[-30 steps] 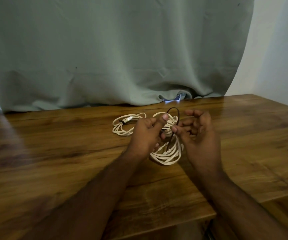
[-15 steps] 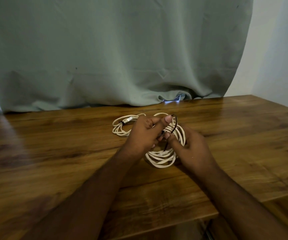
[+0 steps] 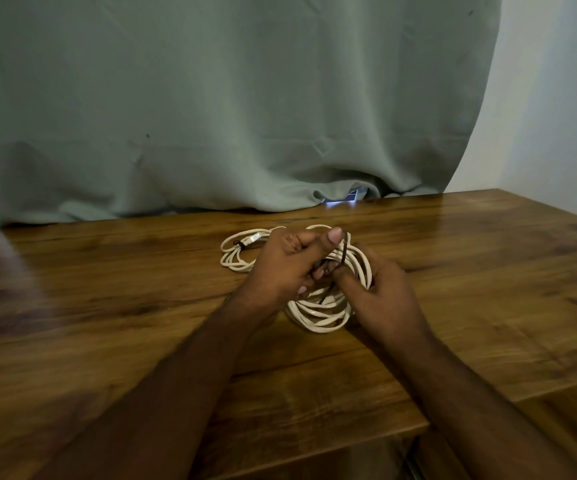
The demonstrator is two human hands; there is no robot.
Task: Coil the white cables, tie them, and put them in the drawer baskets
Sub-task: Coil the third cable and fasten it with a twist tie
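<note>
While both hands work near the wooden desk's (image 3: 107,306) far edge, the left hand (image 3: 280,268) and right hand (image 3: 384,292) grip the coiled white cable (image 3: 318,313), fingers pinching a thin dark tie (image 3: 344,251); a second tied white coil (image 3: 238,254) lies just behind, before the grey-green curtain (image 3: 210,116).

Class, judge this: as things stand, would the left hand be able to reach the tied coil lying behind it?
Probably yes. The tied coil lies on bare table just beyond the left hand, unobstructed, but that hand's grip is on the coil being tied.

wooden table (image 3: 107,306), tied white cable coil (image 3: 236,252)
</note>
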